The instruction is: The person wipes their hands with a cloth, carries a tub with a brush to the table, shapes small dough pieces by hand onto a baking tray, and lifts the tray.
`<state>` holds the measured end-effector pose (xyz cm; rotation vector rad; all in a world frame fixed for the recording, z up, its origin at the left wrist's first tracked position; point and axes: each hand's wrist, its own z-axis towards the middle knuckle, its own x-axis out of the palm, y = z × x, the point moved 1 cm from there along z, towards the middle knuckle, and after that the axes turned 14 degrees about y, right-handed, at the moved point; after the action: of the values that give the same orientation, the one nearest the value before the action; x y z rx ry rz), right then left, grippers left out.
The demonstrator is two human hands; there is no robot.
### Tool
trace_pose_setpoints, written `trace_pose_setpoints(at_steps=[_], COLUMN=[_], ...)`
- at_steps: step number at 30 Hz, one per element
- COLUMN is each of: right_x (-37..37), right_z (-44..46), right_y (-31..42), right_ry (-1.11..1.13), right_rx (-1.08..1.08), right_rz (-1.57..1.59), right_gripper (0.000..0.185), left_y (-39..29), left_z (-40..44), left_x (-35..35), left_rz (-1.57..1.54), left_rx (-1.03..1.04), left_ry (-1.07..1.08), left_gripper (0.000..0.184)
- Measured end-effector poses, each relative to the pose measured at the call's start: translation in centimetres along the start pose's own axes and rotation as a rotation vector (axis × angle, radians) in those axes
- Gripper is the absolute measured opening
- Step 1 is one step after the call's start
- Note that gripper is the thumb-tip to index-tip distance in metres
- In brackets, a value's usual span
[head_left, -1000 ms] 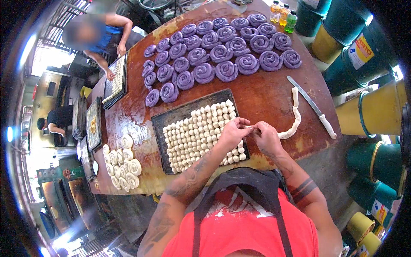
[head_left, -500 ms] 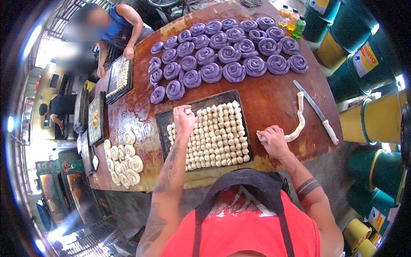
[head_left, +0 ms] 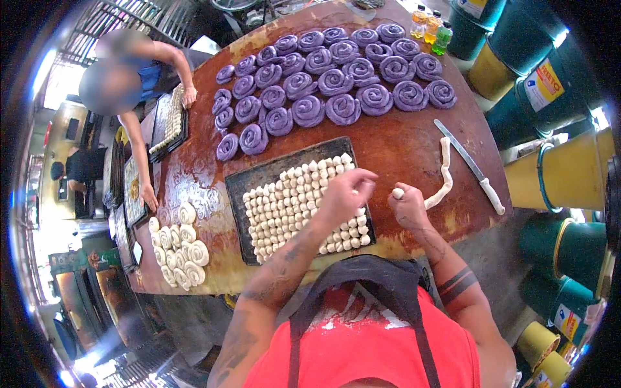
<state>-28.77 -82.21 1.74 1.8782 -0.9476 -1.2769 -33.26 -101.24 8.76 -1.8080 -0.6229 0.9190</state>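
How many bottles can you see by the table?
3, at the far right edge of the table: an orange bottle, a second orange bottle, and a green bottle nearest the camera. Others may be hidden.

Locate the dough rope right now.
In the head view, the dough rope runs from the right hand up the table's right side, just left of the knife.

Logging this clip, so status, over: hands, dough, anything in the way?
Left hand over tray, grip unclear. Right hand closed around dough rope, tip poking out. Knife beside rope, not touching.
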Motion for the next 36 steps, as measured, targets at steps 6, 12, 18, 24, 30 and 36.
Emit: trace_pose_setpoints(at_steps=[6, 12, 18, 24, 30, 36], right_x=[-0.1, 0.2, 0.2, 1.5, 3.3, 2.4], right_z=[-0.8, -1.3, -0.6, 0.9, 7.4, 5.4], right_y=[3.1, 2.6, 0.9, 2.1, 4.3, 4.6], right_ry=[0.054, 0.068, 0.215, 0.057, 0.153, 0.277], right_rx=[-0.072, -0.174, -0.146, -0.432, -0.544, -0.439], right_rz=[0.127, 0.005, 0.001, -0.498, -0.567, -0.652], right_gripper=[0.022, 0.017, 0.025, 0.029, 0.042, 0.064], left_y=[0.7, 2.8, 8.3, 14.3, 13.4, 9.9], left_z=[0.9, 0.5, -1.7, -4.5, -5.6, -11.2], left_x=[2.6, 2.3, -6.3, -13.9, -11.3, -7.2], left_rz=[0.179, -0.154, 0.189, 0.654, 0.87, 0.308], left_rx=[0.115, -0.179, -0.269, -0.22, -0.24, -0.164], left_ry=[0.065, 0.138, -0.472, -0.73, -0.662, -0.481], left_gripper=[0.02, 0.022, 0.01, 0.013, 0.031, 0.028])
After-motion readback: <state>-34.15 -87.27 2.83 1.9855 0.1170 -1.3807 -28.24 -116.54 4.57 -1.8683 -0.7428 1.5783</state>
